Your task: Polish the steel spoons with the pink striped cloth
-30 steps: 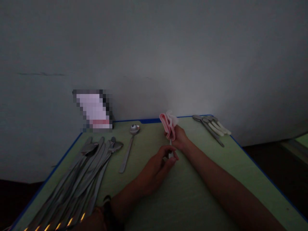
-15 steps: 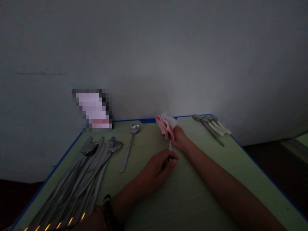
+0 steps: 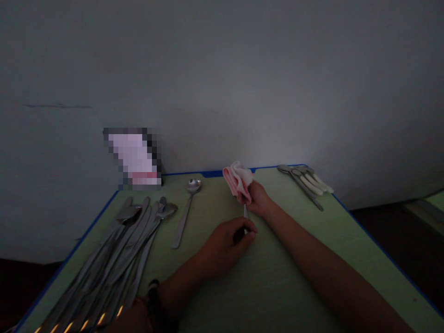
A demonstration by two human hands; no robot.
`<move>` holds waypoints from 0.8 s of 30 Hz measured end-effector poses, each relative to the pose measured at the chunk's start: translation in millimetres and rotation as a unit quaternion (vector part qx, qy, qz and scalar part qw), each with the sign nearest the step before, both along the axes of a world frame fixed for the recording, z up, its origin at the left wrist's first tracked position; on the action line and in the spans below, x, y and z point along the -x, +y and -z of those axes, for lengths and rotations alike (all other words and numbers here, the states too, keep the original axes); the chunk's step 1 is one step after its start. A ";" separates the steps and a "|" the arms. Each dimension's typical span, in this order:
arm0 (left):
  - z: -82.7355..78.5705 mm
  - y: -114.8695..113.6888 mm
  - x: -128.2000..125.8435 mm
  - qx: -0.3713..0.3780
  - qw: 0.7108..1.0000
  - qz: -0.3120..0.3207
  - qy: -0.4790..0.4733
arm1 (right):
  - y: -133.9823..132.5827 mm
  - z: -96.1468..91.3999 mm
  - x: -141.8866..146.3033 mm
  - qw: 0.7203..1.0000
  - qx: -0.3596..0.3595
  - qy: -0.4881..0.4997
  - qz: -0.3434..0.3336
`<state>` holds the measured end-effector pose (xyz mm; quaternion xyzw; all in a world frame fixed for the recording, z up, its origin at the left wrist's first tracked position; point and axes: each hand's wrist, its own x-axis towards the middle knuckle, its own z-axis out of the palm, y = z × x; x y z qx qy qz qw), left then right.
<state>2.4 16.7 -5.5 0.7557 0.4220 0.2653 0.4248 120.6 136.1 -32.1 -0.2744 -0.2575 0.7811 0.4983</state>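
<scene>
I had the right hand (image 3: 258, 199) closed on a folded pink-and-white cloth (image 3: 237, 181), to the right of the lone spoon (image 3: 185, 215) that I took as my landmark. The cloth was bunched at the far end of a slim metal utensil (image 3: 245, 211); only a short stretch of its shank showed on my feed, so I could not tell whether it was a spoon or a knife. My left hand (image 3: 227, 238), to the right of the spoon's handle and a little nearer to the camera, had its thumb and fingers curled round the utensil's near end. A dark bracelet (image 3: 154, 300) circled that wrist.

Left of the lone spoon I saw a heap of metal cutlery (image 3: 126, 249), spoons and knives overlapping, with handles towards me. Well to the spoon's right, some white-handled cutlery (image 3: 314, 183) lay bunched beside an all-metal spoon (image 3: 305, 190). Beyond the spoon, to its left, stood a tilted panel (image 3: 133, 157) with a pale face, too pixelated for me to read. Under the spoon was a green tabletop (image 3: 208, 203) with blue edging, and behind it rose a grey wall (image 3: 222, 69).
</scene>
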 end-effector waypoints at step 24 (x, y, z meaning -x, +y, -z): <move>4.1 0.3 0.5 0.002 1.000 0.025 0.002 | -8.2 -13.3 -3.3 0.994 -0.002 0.103 -0.021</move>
